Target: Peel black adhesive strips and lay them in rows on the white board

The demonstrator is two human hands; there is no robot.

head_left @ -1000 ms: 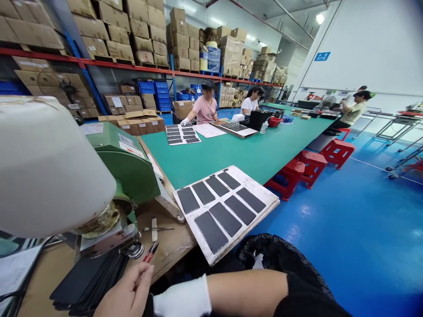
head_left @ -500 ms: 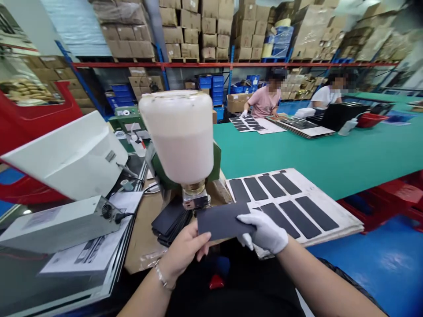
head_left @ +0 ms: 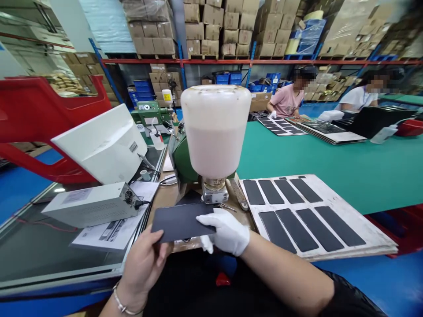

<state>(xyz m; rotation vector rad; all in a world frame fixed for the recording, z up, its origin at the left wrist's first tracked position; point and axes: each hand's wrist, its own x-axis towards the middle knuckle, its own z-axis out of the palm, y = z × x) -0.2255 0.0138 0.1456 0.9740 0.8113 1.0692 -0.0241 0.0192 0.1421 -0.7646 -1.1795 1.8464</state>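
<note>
Between my hands is a dark rectangular panel (head_left: 180, 222), held flat in front of the machine. My bare left hand (head_left: 145, 257) pinches its left end, thumb on top. On the right end my right hand (head_left: 228, 231), in a white glove, is closed with fingers over and under the edge. Just beyond the panel stands a green machine with a large translucent bottle (head_left: 215, 132) of pale liquid and a metal head (head_left: 214, 193) below it. Part of a dark piece (head_left: 190, 198) shows behind the panel, mostly covered by it.
On the right a white board (head_left: 370, 240) bears several dark panels (head_left: 306, 189) in two rows. A long green table (head_left: 297, 163) runs behind, where two people sit. To the left are a grey box (head_left: 89, 207) with a cable, a white monitor (head_left: 102, 145) and red chairs (head_left: 49, 110).
My view has turned left, so the machine and board appear farther right. Both hands and the panel have shifted left relative to the machine's head, uncovering more of the board.
</note>
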